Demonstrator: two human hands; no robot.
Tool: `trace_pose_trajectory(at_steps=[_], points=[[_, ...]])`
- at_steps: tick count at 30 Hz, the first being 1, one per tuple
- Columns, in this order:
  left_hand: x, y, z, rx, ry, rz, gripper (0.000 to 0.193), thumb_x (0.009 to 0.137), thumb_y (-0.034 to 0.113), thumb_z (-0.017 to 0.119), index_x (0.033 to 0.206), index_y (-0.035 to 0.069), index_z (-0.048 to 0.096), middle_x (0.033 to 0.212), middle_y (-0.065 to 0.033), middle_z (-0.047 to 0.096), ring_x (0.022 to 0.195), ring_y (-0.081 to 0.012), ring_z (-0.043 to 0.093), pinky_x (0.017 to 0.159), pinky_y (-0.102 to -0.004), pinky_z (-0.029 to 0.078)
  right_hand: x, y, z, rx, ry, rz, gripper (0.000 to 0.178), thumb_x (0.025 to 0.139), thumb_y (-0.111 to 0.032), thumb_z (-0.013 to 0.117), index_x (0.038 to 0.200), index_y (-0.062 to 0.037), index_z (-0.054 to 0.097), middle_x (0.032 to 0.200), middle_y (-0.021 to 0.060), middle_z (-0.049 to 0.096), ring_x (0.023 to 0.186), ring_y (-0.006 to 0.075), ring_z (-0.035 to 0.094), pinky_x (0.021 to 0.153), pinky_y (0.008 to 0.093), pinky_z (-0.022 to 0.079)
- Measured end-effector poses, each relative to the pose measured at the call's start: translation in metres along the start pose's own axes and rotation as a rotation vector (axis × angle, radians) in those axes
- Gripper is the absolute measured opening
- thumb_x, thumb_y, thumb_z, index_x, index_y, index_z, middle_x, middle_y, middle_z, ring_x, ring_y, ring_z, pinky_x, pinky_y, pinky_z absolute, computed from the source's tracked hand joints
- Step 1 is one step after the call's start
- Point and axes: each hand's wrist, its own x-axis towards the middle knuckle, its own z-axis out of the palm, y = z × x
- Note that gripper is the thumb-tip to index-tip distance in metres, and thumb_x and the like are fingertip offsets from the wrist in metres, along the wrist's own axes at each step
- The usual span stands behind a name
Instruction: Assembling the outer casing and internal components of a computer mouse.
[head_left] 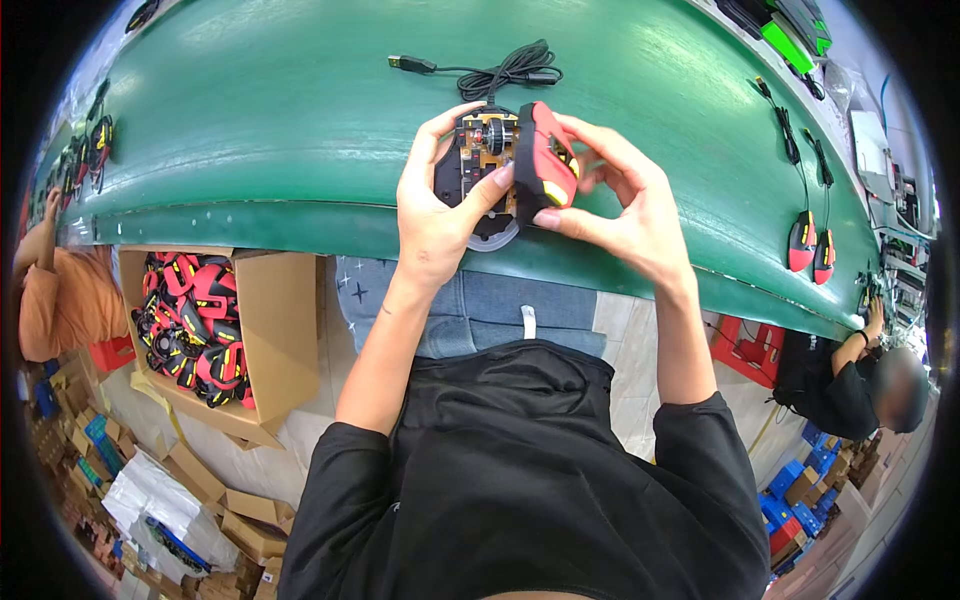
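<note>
My left hand (435, 190) grips the open base of a computer mouse (487, 165), its fingers on the far left side and its thumb across the near part. Circuit board and scroll wheel show inside the base. In my right hand (620, 200) is the red and black mouse top cover (548, 160), tilted on its side against the right edge of the base. My right thumb presses its near end, and the other fingers are at its far right side. The mouse's black cable (515, 72), coiled, lies beyond it with the plug to the left.
A green work surface (270, 110) runs across in front of me. At lower left stands a cardboard box (280, 330) full of red and black covers. Two corded mice (802, 240) lie to the right. Other people (75, 300) work at both sides.
</note>
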Motion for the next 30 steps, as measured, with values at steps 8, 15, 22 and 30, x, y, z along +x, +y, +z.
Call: trace_pose_trajectory(at_steps=[8,15,22,30], points=[[-0.001,-0.001,-0.002,-0.032,0.026,-0.047,0.056,0.085,-0.001,0.070,0.134,-0.002,0.044,0.115,-0.0124,0.062,0.103,-0.0187,0.064,0.090,-0.0306,0.054,-0.003,-0.003,0.030,0.058,0.353,-0.080,0.058,0.077,-0.020,0.079,0.127,-0.0009,0.057,0.122,0.0141,0.063,0.105,0.0203,0.064,0.089,0.0334,0.052],[0.001,0.009,0.012,-0.057,0.084,-0.059,0.054,0.086,-0.006,0.067,0.134,-0.004,0.043,0.114,-0.0158,0.062,0.097,-0.0259,0.069,0.081,-0.0352,0.061,-0.005,-0.020,0.040,-0.041,0.545,-0.138,0.045,0.088,-0.018,0.066,0.128,0.0004,0.059,0.119,0.0180,0.066,0.106,0.0248,0.065,0.094,0.0333,0.048],[-0.001,0.000,0.002,-0.412,-0.001,-0.036,0.050,0.100,0.025,0.038,0.138,-0.006,0.040,0.136,-0.0166,0.050,0.126,-0.0219,0.049,0.108,-0.0343,0.037,0.002,-0.019,0.091,-0.402,0.525,-0.153,0.057,0.081,-0.024,0.074,0.133,-0.0078,0.057,0.129,0.0275,0.054,0.096,0.0382,0.062,0.084,0.0401,0.052],[-0.004,0.003,0.002,-0.242,0.020,0.069,0.068,0.090,0.025,0.066,0.144,-0.005,0.038,0.136,-0.0142,0.051,0.124,-0.0180,0.049,0.107,-0.0311,0.036,0.002,-0.010,0.096,-0.313,0.416,-0.275,0.074,0.081,-0.016,0.074,0.146,-0.0074,0.040,0.141,0.0334,0.039,0.111,0.0446,0.056,0.090,0.0423,0.051]])
